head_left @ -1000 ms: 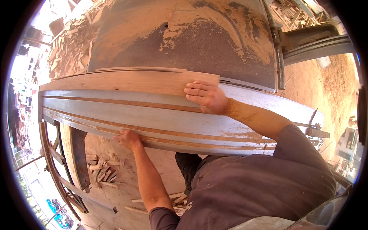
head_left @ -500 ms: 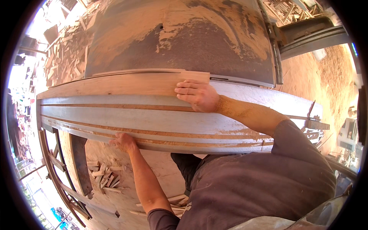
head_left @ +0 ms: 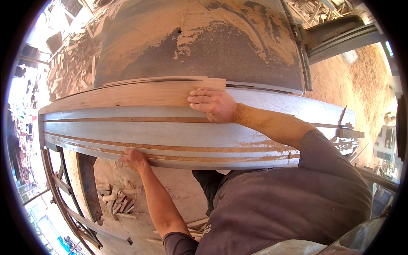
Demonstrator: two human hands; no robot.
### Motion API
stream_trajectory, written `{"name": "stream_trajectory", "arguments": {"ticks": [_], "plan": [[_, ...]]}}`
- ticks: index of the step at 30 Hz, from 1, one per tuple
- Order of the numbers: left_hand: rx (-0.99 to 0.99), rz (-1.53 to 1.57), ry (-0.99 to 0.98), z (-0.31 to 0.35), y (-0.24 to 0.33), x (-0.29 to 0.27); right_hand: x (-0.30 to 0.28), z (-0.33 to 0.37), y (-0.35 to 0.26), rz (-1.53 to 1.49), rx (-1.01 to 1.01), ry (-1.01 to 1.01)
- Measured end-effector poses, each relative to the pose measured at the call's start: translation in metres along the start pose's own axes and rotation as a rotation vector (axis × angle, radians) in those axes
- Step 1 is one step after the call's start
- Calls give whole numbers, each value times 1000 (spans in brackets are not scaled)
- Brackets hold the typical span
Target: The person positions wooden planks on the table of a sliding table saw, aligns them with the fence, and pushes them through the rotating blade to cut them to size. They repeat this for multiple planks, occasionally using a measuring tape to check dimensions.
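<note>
A long pale wooden board [head_left: 144,94] lies lengthwise on a silvery metal sliding table [head_left: 182,132], along the edge of a dark saw table [head_left: 212,63]. My right hand [head_left: 216,104] presses on the board near its right end, fingers stretched out together and pointing left. A thin strip of wood [head_left: 157,79] runs along the board's far edge, with a dark gap between them. The saw blade itself cannot be made out. My left hand [head_left: 135,160] is closed on the near edge of the sliding table; some of its fingertips are hidden.
Sawdust coats the saw table and fills the sliding table's grooves. Offcuts lie in a large heap [head_left: 70,72] at the far left and in a small pile [head_left: 119,202] on the floor below. A metal frame [head_left: 68,191] stands at left. A metal rail [head_left: 344,42] extends at far right.
The board and my right hand have shifted slightly to the left along the saw table. The sliding table and my left hand have moved a little left too.
</note>
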State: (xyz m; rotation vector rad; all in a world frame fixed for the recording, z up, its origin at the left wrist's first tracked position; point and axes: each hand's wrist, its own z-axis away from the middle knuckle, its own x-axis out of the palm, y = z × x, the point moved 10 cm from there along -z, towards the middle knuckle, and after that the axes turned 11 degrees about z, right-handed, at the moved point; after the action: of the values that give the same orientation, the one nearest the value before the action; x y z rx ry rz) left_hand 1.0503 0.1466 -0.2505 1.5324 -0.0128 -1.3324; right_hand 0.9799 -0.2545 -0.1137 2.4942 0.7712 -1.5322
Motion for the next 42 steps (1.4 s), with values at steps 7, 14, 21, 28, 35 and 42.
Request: {"name": "stream_trajectory", "arguments": {"ticks": [7, 14, 21, 28, 35, 42], "plan": [[97, -172, -35, -34, -12, 10, 3, -11, -3, -13, -2, 28], [109, -146, -66, -45, -10, 13, 12, -18, -3, -5, 16, 24], [83, -169, 23, -64, -16, 12, 23, -25, -5, 4, 15, 27], [133, -268, -20, -114, -37, 5, 37, -57, -21, -31, -16, 31], [116, 125, 36, -93, -2, -10, 52, -62, -45, -95, 0, 79], [281, 476, 151, -110, 9, -41, 59, -87, -110, 50, 250, -37]]}}
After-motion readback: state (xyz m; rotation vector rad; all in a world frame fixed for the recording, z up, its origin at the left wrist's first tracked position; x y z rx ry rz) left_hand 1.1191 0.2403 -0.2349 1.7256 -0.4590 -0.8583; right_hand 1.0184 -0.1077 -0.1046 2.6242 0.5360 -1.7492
